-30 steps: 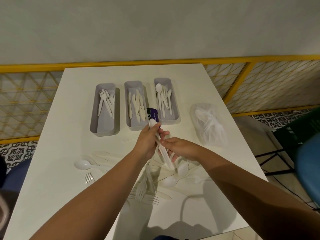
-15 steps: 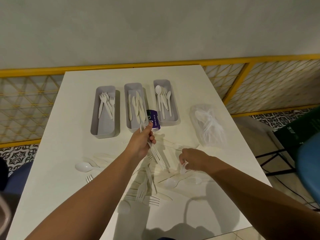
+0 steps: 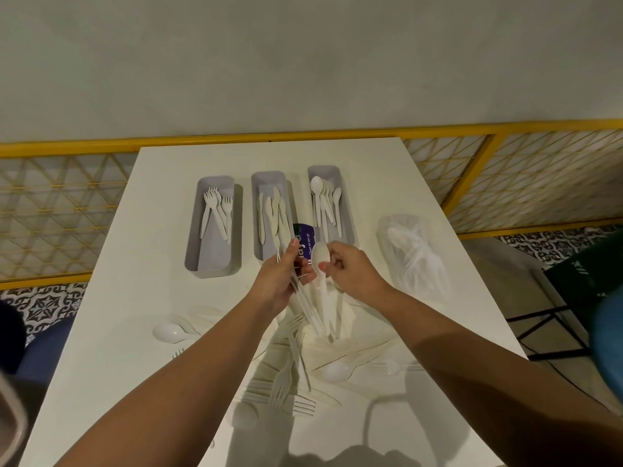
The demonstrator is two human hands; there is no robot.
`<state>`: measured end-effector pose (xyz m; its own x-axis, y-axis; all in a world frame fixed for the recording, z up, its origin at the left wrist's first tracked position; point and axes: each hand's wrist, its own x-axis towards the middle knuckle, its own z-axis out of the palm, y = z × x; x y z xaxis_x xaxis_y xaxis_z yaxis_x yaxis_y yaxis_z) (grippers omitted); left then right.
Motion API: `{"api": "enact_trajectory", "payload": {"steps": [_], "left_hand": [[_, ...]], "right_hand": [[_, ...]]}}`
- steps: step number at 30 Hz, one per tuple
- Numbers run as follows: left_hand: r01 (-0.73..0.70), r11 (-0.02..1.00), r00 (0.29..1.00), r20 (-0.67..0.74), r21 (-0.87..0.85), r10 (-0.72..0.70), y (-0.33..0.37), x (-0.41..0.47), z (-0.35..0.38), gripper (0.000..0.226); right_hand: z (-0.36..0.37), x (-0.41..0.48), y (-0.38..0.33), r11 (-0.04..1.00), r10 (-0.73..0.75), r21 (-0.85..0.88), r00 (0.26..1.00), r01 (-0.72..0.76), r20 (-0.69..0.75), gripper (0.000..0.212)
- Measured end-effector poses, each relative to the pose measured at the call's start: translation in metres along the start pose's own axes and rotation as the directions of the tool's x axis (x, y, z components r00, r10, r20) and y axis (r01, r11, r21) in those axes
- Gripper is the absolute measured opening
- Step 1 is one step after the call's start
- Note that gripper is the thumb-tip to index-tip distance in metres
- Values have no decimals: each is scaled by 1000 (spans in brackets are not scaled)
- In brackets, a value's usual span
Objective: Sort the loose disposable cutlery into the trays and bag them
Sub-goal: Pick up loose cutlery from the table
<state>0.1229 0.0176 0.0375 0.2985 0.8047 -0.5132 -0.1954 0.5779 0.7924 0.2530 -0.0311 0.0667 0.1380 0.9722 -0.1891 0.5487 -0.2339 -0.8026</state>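
hands meet above the middle of the white table (image 3: 128, 298), just in front of three grey trays. the left hand (image 3: 278, 281) is curled round a bundle (image 3: 308, 310) of thin white cutlery. its stems fan down toward the person, and the heads are mostly hidden behind the fingers, so the kind is hard to tell. the right hand (image 3: 352, 273) pinches a spoon (image 3: 320, 256) near its neck, bowl upward, close beside the left fingertips. the spoon's handle runs down into the bundle and is lost there.

the left tray (image 3: 215, 259) holds forks, the middle tray (image 3: 269, 175) knives, the right tray (image 3: 324, 169) spoons. a dark purple packet (image 3: 303, 239) lies between the middle and right trays, partly covered by the left hand and the spoon.

right of the trays lies a clear bag (image 3: 416, 257) with white cutlery inside, the shapes blurred by the plastic. nearer the person is the loose pile (image 3: 286, 382) of overlapping forks, spoons and knives, part of it in shadow and under the forearms. a lone spoon (image 3: 168, 332) lies apart on the left.
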Motion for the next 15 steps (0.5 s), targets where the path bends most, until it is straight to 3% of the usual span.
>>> {"api": "enact_trajectory", "payload": {"steps": [3,6,12,15], "left_hand": [[7,997,999,35,73,-9,5,1,5,49],[14,1000,998,58,-17,-13,9,5,10,44],[5,994,999,52,-113,1,13,20,21,47],[-62,993,996,51,-102,67,15,30,29,41]], "right_hand": [[4,9,-13,994,7,108,1000,-6,-7,20],[4,18,-21,984,57,171,998,-55,-6,24],[3,37,-25,989,91,121,996,-87,-26,33],[4,47,-22,998,53,41,990,-48,-129,27]]}}
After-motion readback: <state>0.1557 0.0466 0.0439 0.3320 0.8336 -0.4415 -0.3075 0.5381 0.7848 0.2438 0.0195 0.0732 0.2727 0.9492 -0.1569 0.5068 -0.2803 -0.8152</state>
